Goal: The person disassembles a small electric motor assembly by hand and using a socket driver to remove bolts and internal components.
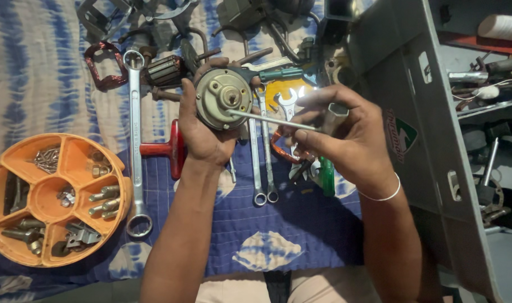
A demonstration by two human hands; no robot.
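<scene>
Left hand [202, 132]: wrapped around the motor [223, 98], held up over the cloth.
Right hand [340, 132]: pinching a rod [270, 119] whose tip touches the motor face, with a socket [336, 115] held too.
Risk: the rod may skid off the face; the motor could drop onto the wrenches [261, 163].
Surface: blue patterned cloth [278, 235], orange tray [56, 199] of bolts at the left.
Room: grey toolbox [430, 129] at the right.

Motor housing [223, 99] dull cast metal, rod [270, 119] shiny steel (tray [124, 185] glossy orange plastic).

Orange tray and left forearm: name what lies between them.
A long ring spanner lies on the blue cloth between the orange tray and left forearm, in the head view.
</scene>
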